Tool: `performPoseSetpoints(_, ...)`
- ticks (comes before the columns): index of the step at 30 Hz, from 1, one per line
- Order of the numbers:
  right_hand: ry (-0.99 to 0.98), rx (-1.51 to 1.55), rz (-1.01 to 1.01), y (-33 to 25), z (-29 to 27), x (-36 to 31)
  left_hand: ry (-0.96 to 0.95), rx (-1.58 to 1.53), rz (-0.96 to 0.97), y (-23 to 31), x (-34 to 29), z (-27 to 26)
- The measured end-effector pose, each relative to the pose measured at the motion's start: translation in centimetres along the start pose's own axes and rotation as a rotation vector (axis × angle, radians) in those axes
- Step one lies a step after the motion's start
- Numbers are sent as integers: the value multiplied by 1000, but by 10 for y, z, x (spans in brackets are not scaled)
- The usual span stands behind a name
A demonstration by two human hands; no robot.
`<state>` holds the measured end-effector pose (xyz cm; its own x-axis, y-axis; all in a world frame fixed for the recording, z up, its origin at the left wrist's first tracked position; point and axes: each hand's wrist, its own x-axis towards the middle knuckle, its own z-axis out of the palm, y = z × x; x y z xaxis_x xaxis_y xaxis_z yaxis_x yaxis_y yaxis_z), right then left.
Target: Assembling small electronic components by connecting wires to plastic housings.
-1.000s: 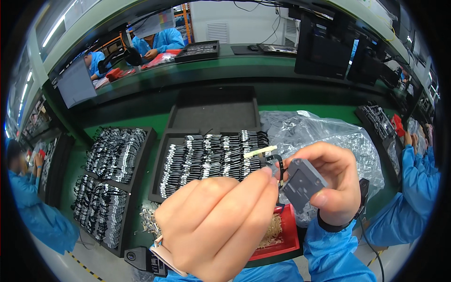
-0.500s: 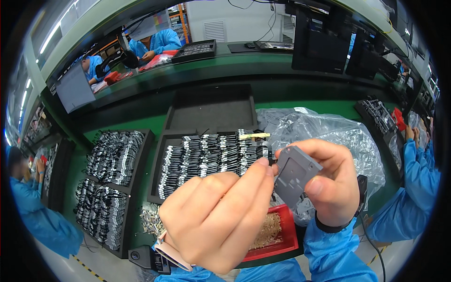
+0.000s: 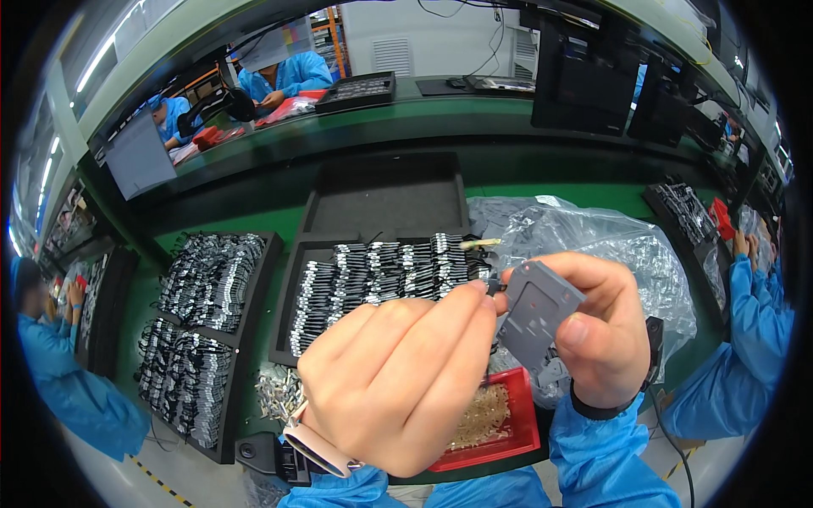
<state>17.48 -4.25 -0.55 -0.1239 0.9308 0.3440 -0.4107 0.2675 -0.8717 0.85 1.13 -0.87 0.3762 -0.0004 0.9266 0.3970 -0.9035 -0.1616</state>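
My right hand (image 3: 605, 330) grips a flat grey plastic part (image 3: 538, 313) by its edges, its recessed, slotted face tilted up. My left hand (image 3: 398, 372) reaches across from the left, fingertips pinched together against the part's left edge. A small dark piece shows at those fingertips, too covered to name. Just beyond them is a short pale yellow strip (image 3: 480, 244). Behind the hands sits a black foam tray (image 3: 286, 326) with rows of small black-and-silver cable parts (image 3: 373, 267). My left hand hides its near side.
A red bin (image 3: 529, 423) of tiny tan pieces stands below my hands, beside a pile of small metallic bits (image 3: 275, 389). Clear plastic bags (image 3: 652, 271) lie to the right. Another full tray (image 3: 199, 339) stands left. Co-workers in blue sit on both sides and across the bench.
The grey part has tilted slightly, and my left hand has shifted a little right with its pinch kept. The yellow strip shows farther right and looks shorter.
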Motion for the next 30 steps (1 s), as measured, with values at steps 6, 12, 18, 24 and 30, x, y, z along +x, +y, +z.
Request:
performPoseSetpoints(6, -2, -45, -9, -2, 2, 1, -99, -63, -139, 2, 4, -7)
performPoseSetpoints(12, 166, -206, -126, -3, -11, 4, -85, -337, -445, 7, 6, -7)
performPoseSetpoints(18, 328, -345, -225, -15, -16, 5, -1066, -651, -333, 3, -12, 16)
performPoseSetpoints(24, 317, -334, -239, -14, -14, 6, -1206, -610, -201, 24, -38, 47)
performPoseSetpoints(30, 284, -320, -258, -13, -15, 4, -1299, -594, -169, 22, -40, 49)
